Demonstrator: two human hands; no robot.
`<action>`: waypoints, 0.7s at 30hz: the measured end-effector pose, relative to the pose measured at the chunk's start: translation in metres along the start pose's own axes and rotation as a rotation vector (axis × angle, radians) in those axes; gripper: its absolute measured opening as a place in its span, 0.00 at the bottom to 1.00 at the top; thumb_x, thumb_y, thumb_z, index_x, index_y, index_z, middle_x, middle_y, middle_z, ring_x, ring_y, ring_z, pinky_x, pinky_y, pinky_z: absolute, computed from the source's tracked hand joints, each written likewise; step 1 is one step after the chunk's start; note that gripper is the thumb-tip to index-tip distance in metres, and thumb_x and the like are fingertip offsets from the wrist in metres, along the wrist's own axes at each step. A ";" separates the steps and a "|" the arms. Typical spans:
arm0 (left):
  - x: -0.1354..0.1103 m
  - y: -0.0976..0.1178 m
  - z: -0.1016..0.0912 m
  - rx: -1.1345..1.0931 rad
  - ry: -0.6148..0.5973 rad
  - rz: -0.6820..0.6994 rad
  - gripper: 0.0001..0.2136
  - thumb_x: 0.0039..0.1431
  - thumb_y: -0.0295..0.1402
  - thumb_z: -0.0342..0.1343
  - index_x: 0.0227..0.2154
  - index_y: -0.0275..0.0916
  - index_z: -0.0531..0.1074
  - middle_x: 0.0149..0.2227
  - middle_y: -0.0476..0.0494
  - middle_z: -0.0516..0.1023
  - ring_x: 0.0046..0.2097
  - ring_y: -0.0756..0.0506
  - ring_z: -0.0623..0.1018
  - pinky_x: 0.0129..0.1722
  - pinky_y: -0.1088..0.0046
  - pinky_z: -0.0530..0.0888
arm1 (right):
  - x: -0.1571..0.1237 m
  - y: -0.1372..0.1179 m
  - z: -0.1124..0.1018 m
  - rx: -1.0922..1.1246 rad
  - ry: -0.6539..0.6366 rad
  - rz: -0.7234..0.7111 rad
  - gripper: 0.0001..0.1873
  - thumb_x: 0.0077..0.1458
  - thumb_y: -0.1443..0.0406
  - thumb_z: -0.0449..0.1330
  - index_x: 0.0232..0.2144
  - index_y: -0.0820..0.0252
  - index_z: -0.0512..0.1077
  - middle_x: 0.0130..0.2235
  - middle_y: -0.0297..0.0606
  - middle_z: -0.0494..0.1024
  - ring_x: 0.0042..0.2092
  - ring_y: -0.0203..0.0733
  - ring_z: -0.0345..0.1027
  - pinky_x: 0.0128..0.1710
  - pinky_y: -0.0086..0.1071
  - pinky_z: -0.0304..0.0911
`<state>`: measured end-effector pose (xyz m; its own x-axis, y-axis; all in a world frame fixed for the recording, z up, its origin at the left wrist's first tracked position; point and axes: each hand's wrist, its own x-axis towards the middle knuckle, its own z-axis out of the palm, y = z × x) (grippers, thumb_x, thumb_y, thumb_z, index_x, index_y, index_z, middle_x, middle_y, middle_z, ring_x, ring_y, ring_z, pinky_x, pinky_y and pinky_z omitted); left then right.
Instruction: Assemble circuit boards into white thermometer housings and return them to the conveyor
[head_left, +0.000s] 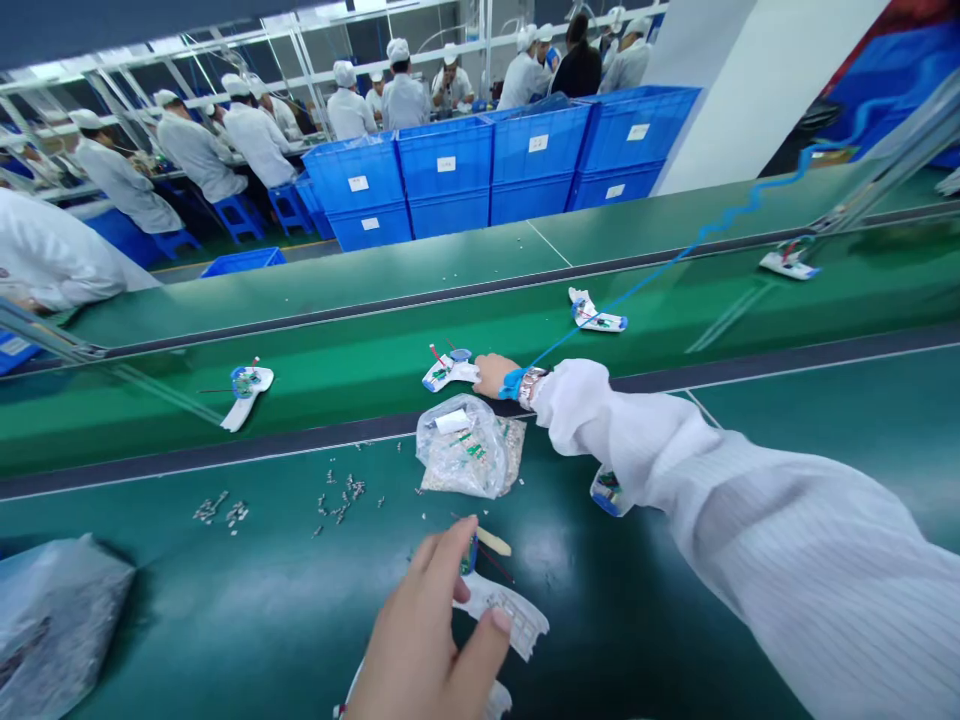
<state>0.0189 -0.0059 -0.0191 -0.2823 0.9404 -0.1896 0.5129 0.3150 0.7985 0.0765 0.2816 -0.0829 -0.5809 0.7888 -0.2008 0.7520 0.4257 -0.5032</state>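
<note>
My left hand [424, 630] is in the foreground, its fingers curled about a white plastic shell half [506, 605] with a circuit board at its far end. The thumb lies over the shell's ribbed inner side. My right hand [495, 375], with a blue wrist strap [512, 384], reaches onto the green belt. Its fingers close on the right end of another white shell half [448, 372], which carries a board, a round blue part and a red wire. A pale wooden-looking stick [493, 542] lies just beyond my left hand. Below that hand, another white piece [498, 700] is partly hidden.
Clear bags [461, 450] of small parts stand mid-table, with loose metal parts [349, 495] to their left. Another bag [64, 625] lies far left. More shells [251, 390] sit along the belt [360, 365]. A coiled blue cord [675, 255] crosses right. Blue crates [442, 165] and workers are behind.
</note>
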 end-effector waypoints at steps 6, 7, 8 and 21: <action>0.016 -0.014 -0.014 -0.296 0.150 -0.132 0.18 0.57 0.38 0.52 0.49 0.42 0.68 0.40 0.42 0.74 0.38 0.45 0.75 0.33 0.71 0.72 | -0.054 -0.010 -0.047 0.299 -0.175 -0.198 0.15 0.51 0.60 0.59 0.37 0.66 0.67 0.36 0.38 0.71 0.36 0.38 0.67 0.36 0.34 0.65; 0.019 -0.012 -0.013 -0.361 0.175 -0.123 0.19 0.56 0.38 0.53 0.50 0.42 0.66 0.40 0.42 0.73 0.38 0.45 0.75 0.32 0.71 0.72 | -0.071 -0.014 -0.049 0.368 -0.234 -0.248 0.16 0.49 0.58 0.58 0.36 0.65 0.67 0.33 0.37 0.71 0.34 0.37 0.67 0.34 0.32 0.65; 0.021 -0.009 -0.010 -0.415 0.212 -0.100 0.20 0.55 0.37 0.54 0.51 0.42 0.65 0.39 0.43 0.73 0.38 0.45 0.76 0.31 0.71 0.73 | -0.089 -0.018 -0.048 0.443 -0.303 -0.293 0.18 0.47 0.56 0.57 0.36 0.65 0.66 0.32 0.37 0.70 0.32 0.36 0.66 0.32 0.32 0.65; -0.004 0.004 0.002 -0.206 0.647 0.442 0.14 0.49 0.34 0.62 0.40 0.43 0.71 0.38 0.46 0.77 0.38 0.44 0.77 0.35 0.69 0.74 | -0.186 -0.031 0.014 1.413 -1.182 -0.287 0.26 0.38 0.49 0.65 0.31 0.66 0.68 0.22 0.36 0.70 0.22 0.35 0.63 0.22 0.30 0.60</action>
<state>0.0239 -0.0078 -0.0160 -0.5337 0.6923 0.4857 0.5451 -0.1576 0.8234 0.1575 0.1154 -0.0416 -0.9809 -0.1732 -0.0882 0.1814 -0.6526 -0.7357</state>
